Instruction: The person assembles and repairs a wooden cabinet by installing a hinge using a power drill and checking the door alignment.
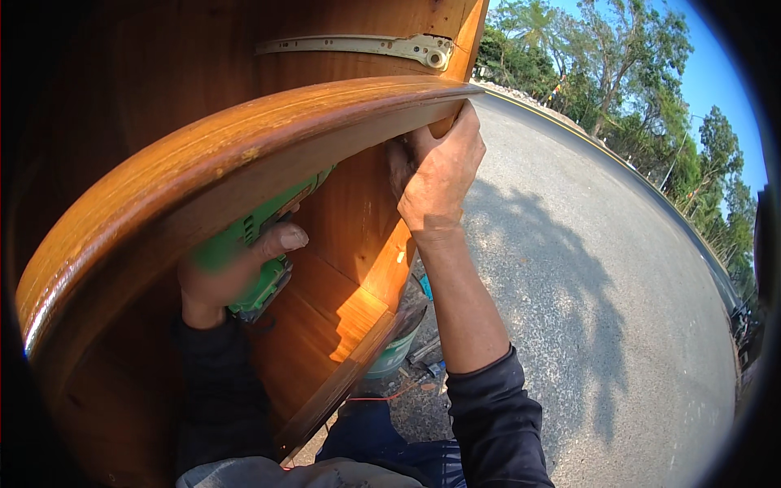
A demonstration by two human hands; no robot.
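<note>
A grey paved road (659,325) spreads over the right side, sunlit and crossed by a broad dark shadow, with green trees (622,69) along its far edge; next in size comes the brown wooden cabinet (358,224), its open interior filling much of the left and centre. A wooden board (236,154) with a rounded, glossy edge runs across the cabinet's opening, bowed by the lens. Beyond the cabinet's lower edge stands a pale green bucket (394,355), partly hidden. The green power tool (262,218) is inside the cabinet, underneath the board, which covers its upper part. The left hand (215,281), partly blurred, is closed around the tool, its thumb along the near side. The right hand (443,175) is bent up against the board's right end, fingers mostly hidden, so how far they are spread and whether they grip anything I cannot tell. A pale metal drawer slide (358,44) lies along the cabinet's inner wall above the board, and a thin red cord (386,398) trails below the bucket
</note>
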